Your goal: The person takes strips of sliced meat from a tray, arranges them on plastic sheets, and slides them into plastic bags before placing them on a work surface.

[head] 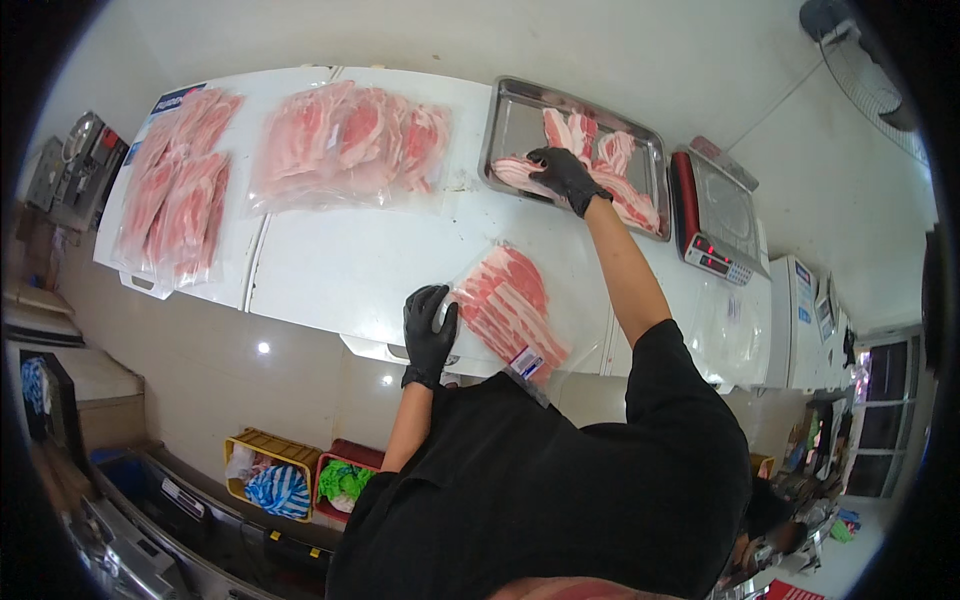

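My right hand [562, 176], in a black glove, reaches into a steel tray [501, 97]. Its curled fingers rest on raw pork belly slices [516, 172]; whether they grip the meat is unclear. More pork belly strips [626, 199] lie along the tray's near side, with shorter pieces [559, 129] behind. Close in front of me, a clear plastic bag of sliced pork belly [510, 300] lies at a slant, its labelled end overhanging the white lid's front edge. Beside the bag's left edge is my left hand [430, 330], also black-gloved, thumb and fingers apart, with nothing visible in it.
Filled bags of sliced meat [352, 142] lie on the white freezer lid [322, 262], and more meat bags [176, 187] at far left. A red digital scale [712, 210] stands right of the tray. Empty-looking clear bags [727, 330] lie nearer. Yellow [274, 442] and red crates [360, 457] sit behind me.
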`<move>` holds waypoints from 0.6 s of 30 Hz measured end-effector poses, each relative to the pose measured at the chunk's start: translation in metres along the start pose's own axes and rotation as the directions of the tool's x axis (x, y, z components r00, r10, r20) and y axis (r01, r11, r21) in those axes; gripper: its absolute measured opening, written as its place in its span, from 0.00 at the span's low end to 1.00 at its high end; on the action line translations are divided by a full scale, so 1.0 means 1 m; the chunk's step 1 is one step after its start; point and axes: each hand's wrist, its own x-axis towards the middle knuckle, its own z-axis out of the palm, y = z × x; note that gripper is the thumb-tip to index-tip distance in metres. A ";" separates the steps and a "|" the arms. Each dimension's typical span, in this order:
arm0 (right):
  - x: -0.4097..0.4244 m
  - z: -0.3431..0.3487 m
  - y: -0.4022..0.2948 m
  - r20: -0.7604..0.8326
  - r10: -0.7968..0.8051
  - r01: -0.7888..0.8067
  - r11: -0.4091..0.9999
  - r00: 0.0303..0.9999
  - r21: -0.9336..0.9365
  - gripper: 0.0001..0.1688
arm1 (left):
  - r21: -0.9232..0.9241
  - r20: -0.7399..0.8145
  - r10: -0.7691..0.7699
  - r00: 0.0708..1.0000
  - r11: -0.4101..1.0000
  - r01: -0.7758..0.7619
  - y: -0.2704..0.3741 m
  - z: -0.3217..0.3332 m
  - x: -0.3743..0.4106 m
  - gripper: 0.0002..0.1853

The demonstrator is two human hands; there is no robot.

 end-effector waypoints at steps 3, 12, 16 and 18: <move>0.013 0.013 -0.003 0.075 -0.045 0.055 0.991 0.996 -0.125 0.26 | -0.020 -0.012 0.004 1.000 1.000 -0.004 -0.001 -0.002 0.001 0.19; 0.023 0.029 -0.007 0.065 -0.185 0.194 0.882 0.981 -0.429 0.16 | -0.025 -0.009 -0.003 1.000 1.000 0.003 -0.001 -0.004 0.001 0.17; 0.027 0.020 0.015 -0.034 -0.172 0.166 0.977 0.985 -0.131 0.19 | -0.021 -0.007 -0.007 1.000 1.000 0.006 -0.001 -0.004 0.001 0.17; 0.027 0.016 0.025 -0.052 -0.023 0.031 0.985 0.998 0.171 0.20 | -0.015 -0.010 -0.006 1.000 1.000 0.006 -0.001 -0.004 0.001 0.17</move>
